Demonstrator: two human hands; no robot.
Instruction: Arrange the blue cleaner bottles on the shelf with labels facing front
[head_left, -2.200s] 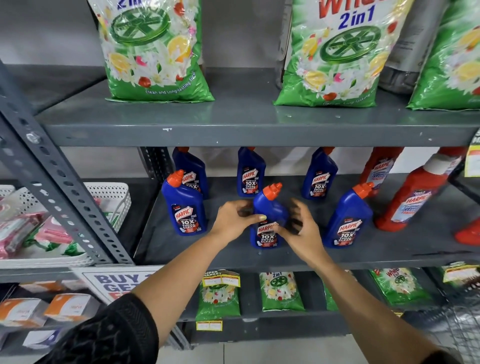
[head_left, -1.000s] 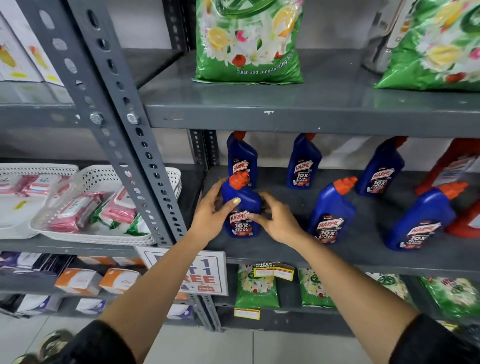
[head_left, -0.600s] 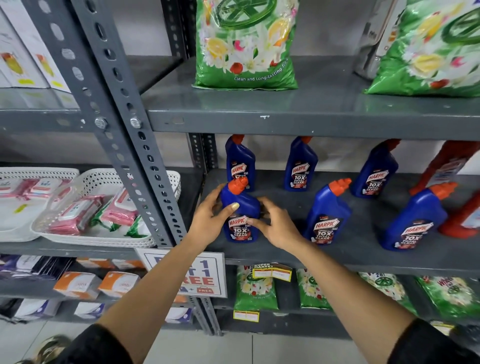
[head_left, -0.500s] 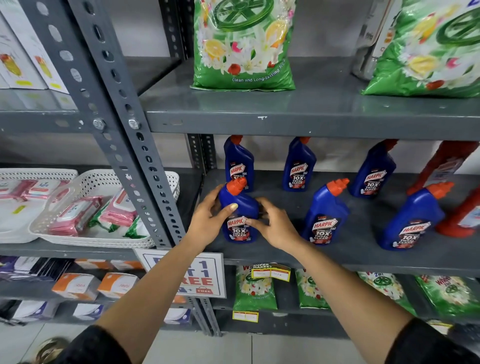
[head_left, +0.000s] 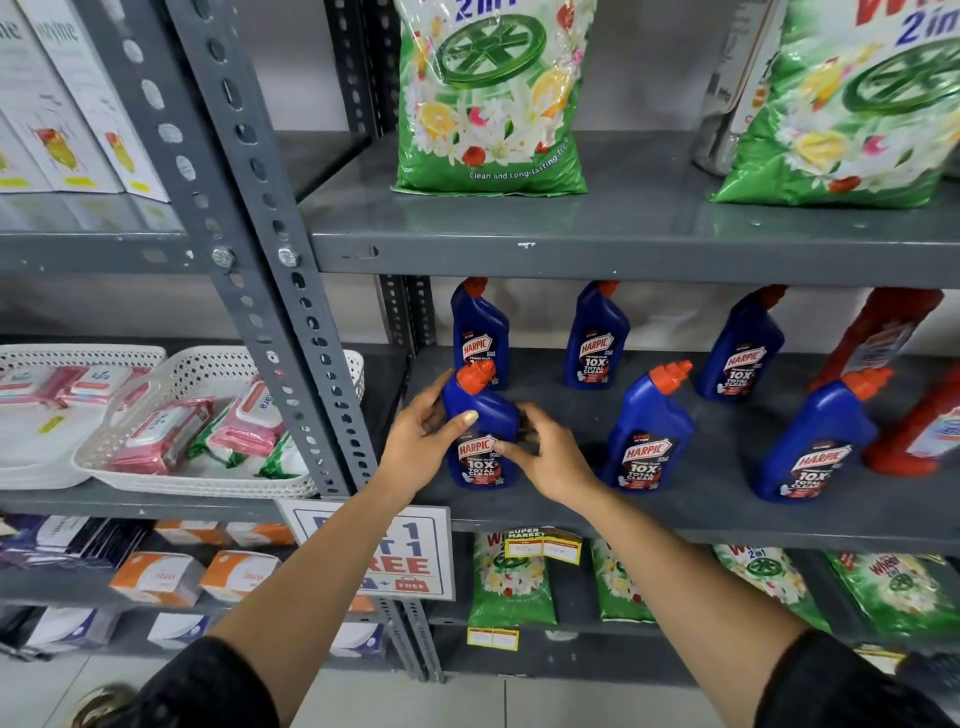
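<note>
Both your hands, left (head_left: 415, 447) and right (head_left: 550, 460), grip closed round front-left bottle (head_left: 485, 441) upright on shelf (head_left: 571, 512), label facing you

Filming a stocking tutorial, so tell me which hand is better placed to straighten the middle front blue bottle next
Right. The right hand sits beside the middle front bottle; the left hand is beyond the held bottle.
</note>
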